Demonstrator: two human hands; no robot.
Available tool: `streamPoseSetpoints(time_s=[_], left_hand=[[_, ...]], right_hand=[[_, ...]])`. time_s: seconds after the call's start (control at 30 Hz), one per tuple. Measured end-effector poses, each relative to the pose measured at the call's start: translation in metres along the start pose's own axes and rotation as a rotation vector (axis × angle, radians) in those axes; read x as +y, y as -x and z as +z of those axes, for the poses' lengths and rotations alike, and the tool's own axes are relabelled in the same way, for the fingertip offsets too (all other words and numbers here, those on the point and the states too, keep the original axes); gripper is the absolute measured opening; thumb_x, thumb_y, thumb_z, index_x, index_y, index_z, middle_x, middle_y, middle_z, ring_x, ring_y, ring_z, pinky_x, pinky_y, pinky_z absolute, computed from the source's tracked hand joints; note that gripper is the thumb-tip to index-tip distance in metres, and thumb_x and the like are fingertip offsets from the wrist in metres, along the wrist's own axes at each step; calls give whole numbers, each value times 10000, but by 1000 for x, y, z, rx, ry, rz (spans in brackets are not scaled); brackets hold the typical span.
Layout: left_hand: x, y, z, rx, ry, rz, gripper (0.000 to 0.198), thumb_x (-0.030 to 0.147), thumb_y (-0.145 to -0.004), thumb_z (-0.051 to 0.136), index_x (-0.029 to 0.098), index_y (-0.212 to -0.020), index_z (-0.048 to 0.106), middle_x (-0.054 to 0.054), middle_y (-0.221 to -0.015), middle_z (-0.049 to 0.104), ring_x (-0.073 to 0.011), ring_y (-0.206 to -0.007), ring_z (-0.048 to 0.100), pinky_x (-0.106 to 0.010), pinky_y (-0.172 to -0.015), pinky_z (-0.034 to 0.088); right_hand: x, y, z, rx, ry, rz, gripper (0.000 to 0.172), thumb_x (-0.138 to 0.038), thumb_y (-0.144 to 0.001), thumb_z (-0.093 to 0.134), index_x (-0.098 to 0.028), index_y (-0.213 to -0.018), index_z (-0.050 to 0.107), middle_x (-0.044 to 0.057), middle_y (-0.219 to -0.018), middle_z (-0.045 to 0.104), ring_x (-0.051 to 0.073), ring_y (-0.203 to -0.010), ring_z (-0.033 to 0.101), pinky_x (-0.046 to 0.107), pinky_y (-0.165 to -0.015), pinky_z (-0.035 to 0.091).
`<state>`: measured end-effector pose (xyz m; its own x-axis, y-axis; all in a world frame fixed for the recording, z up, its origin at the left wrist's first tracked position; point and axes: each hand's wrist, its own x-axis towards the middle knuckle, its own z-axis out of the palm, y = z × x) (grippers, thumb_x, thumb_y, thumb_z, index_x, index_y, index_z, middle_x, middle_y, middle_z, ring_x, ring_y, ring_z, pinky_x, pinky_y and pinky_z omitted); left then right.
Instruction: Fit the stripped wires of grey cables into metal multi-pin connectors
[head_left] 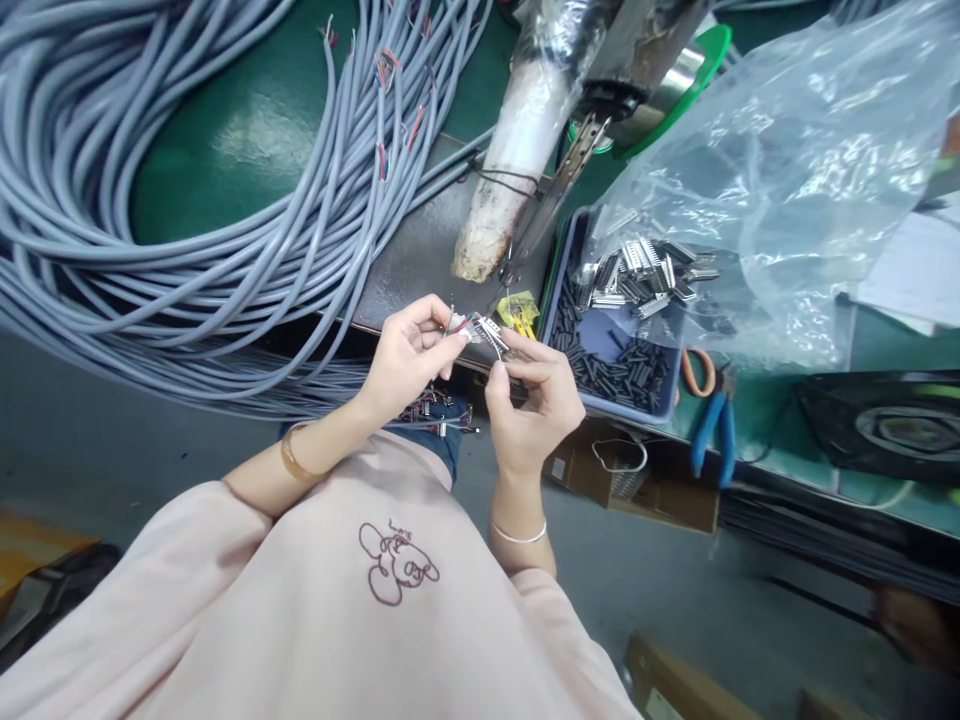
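My left hand (411,358) is closed in a pinch on a cable end whose thin red and green wires (465,324) fan out past the fingertips. Facing it, my right hand (536,400) grips a small silver pin connector (490,330) between thumb and fingers. Wires and connector are close together; whether they touch is too small to tell. Just above both hands is the metal tip of a wire-feeding soldering fixture (517,255), beside a white wrapped tube (495,190). A yellow tag (519,310) lies behind my right fingers.
Grey cables (247,240) in thick loops cover the left side. A blue bin (667,412) holds black pieces and, in a plastic bag (795,190), silver connectors (637,275). Blue-handled pliers (716,430) hang over the table edge. Connector-tipped cables (442,415) lie by my lap.
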<state>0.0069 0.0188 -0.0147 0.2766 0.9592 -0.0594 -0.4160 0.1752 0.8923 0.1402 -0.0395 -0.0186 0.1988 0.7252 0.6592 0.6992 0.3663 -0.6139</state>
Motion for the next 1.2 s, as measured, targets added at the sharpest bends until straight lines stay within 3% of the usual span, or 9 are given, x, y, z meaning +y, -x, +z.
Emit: streamPoseSetpoints(time_s=[0.37,0.9,1.2], left_hand=[[3,-6,6,65,-62,59,273,210,-738,739,188,-708,468,74,-629,566,8,-403,423,-109,-378,342],[8,-3,7,62,-115,10,285,212,-732,729,194,-700,446,64,-654,560,-3,-422,424,-132,-394,358],[11,-1,4,24,-122,0,197,220,-702,742,165,-687,553,23,-716,601,-22,-484,478,-143,-419,409]], right_hand=[[4,-11,4,10,11,-56,158,-108,-865,641,-227,-806,556,32,-1035,787,165,-924,776,323,-774,658],[2,-11,0,-10,73,-128,159,-116,-852,651,-247,-820,568,29,-1035,799,181,-883,779,335,-744,660],[3,-10,-2,-46,-72,84,127,-199,-888,644,-229,-789,571,34,-1013,779,191,-904,766,348,-742,642]])
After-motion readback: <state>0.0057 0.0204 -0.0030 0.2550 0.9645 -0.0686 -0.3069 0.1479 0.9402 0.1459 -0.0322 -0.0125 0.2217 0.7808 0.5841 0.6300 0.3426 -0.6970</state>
